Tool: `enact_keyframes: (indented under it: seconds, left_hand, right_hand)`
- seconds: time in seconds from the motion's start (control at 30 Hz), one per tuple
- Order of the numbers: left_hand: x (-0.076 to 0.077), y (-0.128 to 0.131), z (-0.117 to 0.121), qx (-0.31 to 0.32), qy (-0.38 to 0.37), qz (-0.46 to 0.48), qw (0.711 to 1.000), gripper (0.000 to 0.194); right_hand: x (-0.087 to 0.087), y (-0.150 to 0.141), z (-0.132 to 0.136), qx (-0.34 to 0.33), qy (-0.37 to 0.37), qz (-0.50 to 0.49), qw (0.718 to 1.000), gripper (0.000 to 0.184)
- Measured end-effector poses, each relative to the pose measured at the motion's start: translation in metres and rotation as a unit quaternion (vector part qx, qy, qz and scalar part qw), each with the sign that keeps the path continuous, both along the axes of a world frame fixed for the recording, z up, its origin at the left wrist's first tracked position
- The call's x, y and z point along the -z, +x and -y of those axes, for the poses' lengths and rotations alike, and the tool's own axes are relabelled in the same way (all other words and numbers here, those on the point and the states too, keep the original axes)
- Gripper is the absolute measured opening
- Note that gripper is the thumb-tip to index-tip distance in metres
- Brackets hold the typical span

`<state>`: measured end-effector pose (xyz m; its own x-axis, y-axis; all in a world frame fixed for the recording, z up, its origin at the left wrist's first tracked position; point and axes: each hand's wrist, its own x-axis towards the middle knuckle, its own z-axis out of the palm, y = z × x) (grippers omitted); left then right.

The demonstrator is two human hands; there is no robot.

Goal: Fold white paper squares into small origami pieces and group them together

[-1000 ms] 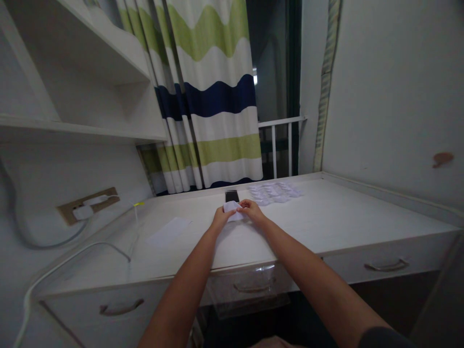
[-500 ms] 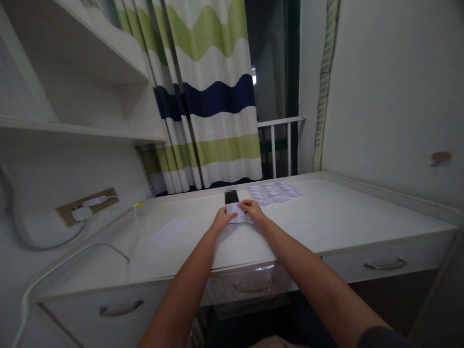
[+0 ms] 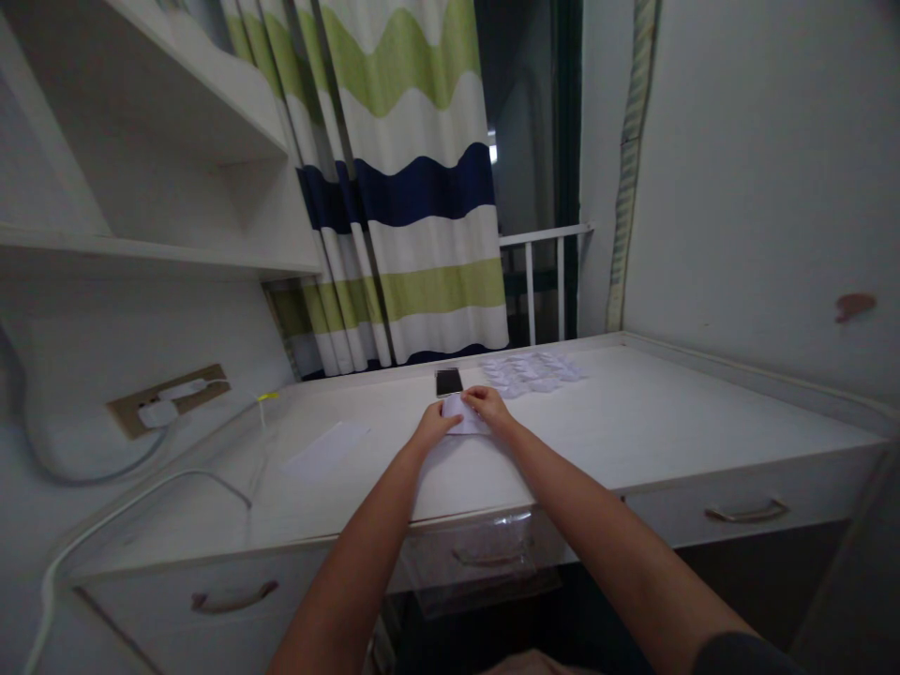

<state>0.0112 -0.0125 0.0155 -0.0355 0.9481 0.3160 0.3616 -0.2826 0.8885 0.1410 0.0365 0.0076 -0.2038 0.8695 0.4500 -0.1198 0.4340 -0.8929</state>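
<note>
Between my two hands is a small piece of white paper (image 3: 464,419), partly covered by the fingers. My left hand (image 3: 435,426) grips its left side, thumb on top. At its upper right edge my right hand (image 3: 487,405) pinches the paper. Just beyond the paper a dark phone (image 3: 448,381) lies flat on the desk. Behind my right hand, several folded white paper pieces (image 3: 534,372) sit together in rows. Flat on the desk to the left rests a white sheet of paper (image 3: 327,450).
The white desk (image 3: 675,412) has drawers with metal handles along its front. A wall socket with plugs (image 3: 169,403) and a white cable (image 3: 141,511) are on the left. A striped curtain (image 3: 428,187) hangs behind, and a shelf (image 3: 155,253) juts out at upper left.
The paper between my hands has shifted slightly, and more of the phone shows beyond it. Both hands keep nearly the same place.
</note>
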Motion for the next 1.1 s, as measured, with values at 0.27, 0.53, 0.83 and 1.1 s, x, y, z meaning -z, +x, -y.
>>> enact_keyframes:
  seconds: [0.27,0.53,0.83,1.1]
  left_hand:
    - [-0.0022,0.0009,0.0027,-0.01,0.001,-0.015,1.0,0.026]
    - [0.0017,-0.0049,-0.002,-0.01,0.012,0.037,0.999,0.03]
    - [-0.003,-0.0049,-0.0004,-0.044,0.012,0.057,0.997,0.033]
    - [-0.0012,-0.0075,-0.0042,-0.07,0.01,0.09,0.993,0.032]
  right_hand:
    - [0.0009,0.0,-0.0013,0.007,-0.004,-0.003,1.0,0.017]
    - [0.0018,0.0003,-0.0011,0.008,0.027,0.031,0.999,0.024]
    - [0.0,0.0018,0.004,-0.008,0.028,0.038,0.999,0.022]
    - [0.0009,0.0014,0.0016,0.011,0.043,0.047,0.998,0.024]
